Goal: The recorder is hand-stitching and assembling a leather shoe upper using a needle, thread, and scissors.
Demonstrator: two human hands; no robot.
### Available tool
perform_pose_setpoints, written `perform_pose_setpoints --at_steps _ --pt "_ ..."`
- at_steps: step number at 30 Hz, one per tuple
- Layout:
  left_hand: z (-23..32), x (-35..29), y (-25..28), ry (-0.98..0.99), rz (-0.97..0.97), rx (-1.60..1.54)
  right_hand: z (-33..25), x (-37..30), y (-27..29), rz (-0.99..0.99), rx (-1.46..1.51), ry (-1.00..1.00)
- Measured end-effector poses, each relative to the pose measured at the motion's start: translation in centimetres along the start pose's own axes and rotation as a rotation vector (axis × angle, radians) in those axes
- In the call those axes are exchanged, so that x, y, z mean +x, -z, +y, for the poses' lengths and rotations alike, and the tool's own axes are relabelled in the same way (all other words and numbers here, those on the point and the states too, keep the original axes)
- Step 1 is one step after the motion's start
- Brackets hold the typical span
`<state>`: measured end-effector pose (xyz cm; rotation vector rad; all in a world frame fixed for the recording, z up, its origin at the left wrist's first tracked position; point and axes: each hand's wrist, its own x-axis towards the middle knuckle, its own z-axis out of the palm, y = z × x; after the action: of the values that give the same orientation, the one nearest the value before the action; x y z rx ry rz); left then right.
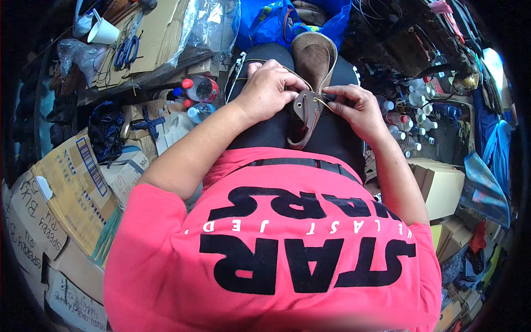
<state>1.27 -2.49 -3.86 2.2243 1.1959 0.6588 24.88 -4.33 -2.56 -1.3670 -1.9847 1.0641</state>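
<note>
Left hand (270, 88) pinches shoe (305, 113) (right hand (358, 109), the lace (324, 103)).

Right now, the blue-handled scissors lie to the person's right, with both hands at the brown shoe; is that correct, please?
No: the head view shows the scissors to the person's left; the left hand and right hand are at the brown shoe.

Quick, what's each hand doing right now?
Left hand: closed, fingertips at the brown shoe near its eyelets; whether gripping leather or lace, can't tell.
Right hand: closed, pinching the thin lace.
</note>
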Motion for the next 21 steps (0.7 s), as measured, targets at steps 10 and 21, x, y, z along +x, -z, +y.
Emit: perform_pose_setpoints --at_steps 10,21 --pt "0.3 1.7 -1.4 0.046 -0.006 -0.097 1.0 0.7 -1.7 0.072 0.294 -0.167" --pt "0.8 1.1 1.5 -0.085 -0.105 0.083 2.3 -1.0 1.5 0.096 -0.03 0.075"
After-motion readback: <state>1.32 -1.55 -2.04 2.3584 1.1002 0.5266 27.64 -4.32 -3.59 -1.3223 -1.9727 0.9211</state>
